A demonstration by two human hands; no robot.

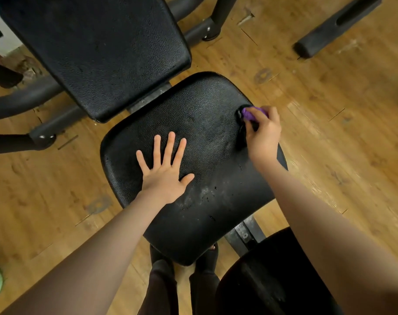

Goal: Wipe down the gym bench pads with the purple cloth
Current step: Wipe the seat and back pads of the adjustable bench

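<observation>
purple cloth [250, 113]: bunched, at seat pad [207, 137] right edge | back pad [95, 48]: black

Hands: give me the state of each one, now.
Left hand: open, fingers spread flat on the seat pad.
Right hand: closed, gripping the purple cloth at the pad's right edge.

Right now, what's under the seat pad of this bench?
Below the seat pad a metal frame bar sticks out at its near right, and the person's feet stand on the wooden floor at its near edge. How the bar joins underneath is covered.
</observation>
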